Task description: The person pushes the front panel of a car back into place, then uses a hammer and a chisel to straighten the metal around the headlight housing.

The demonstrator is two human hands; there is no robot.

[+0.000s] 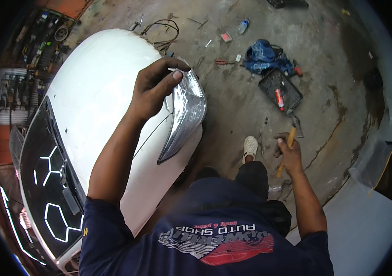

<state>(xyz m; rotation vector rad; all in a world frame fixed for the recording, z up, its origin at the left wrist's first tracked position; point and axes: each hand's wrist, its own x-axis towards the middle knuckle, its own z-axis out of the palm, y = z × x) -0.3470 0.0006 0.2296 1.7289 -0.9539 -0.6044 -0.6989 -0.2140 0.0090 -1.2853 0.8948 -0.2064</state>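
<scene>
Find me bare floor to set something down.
Bare concrete floor lies between the headlight and the black tray, with another patch right of the tray. It's crowded at the tray, holding a red tube, and the blue bag beyond.

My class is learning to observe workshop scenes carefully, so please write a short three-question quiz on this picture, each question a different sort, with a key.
1. Multiple choice: which grips the wooden-handled hammer?
A. left hand
B. right hand
C. neither

2. True or false: the red-and-white tube lies in the black tray.

3. Fill the gap: in this view, the left hand overlaps the upper end of the white car's clear-lensed ____.

Key:
1. B
2. True
3. headlight
</scene>
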